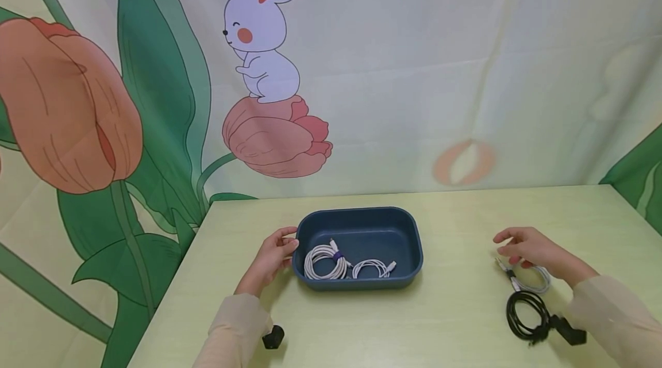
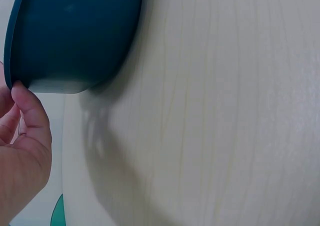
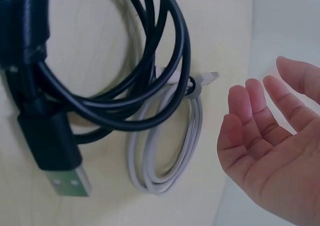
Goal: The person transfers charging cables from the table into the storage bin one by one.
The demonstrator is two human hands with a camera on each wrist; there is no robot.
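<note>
A dark blue rectangular bin (image 1: pixel 357 285) stands on the table. Inside it lie a larger coiled white cable (image 1: pixel 310 267) with a purple tie and a smaller coiled white cable (image 1: pixel 368 264). My left hand (image 1: pixel 274 254) pinches the bin's left rim, the thumb (image 2: pixel 31 108) against the wall in the left wrist view. To the right, my right hand (image 1: pixel 538 250) hovers with loosely bent fingers and holds nothing. Below it lies a coiled light grey cable (image 3: pixel 150 161) with a small dark tie. Nearer the front is a coiled black cable (image 3: pixel 175 51) with a USB plug (image 3: pixel 50 141).
The pale wooden table (image 1: pixel 455 310) carries everything. Behind it hangs a cloth backdrop (image 1: pixel 393 98) printed with a rabbit and tulips. A small black block (image 1: pixel 273 337) shows beside the left sleeve.
</note>
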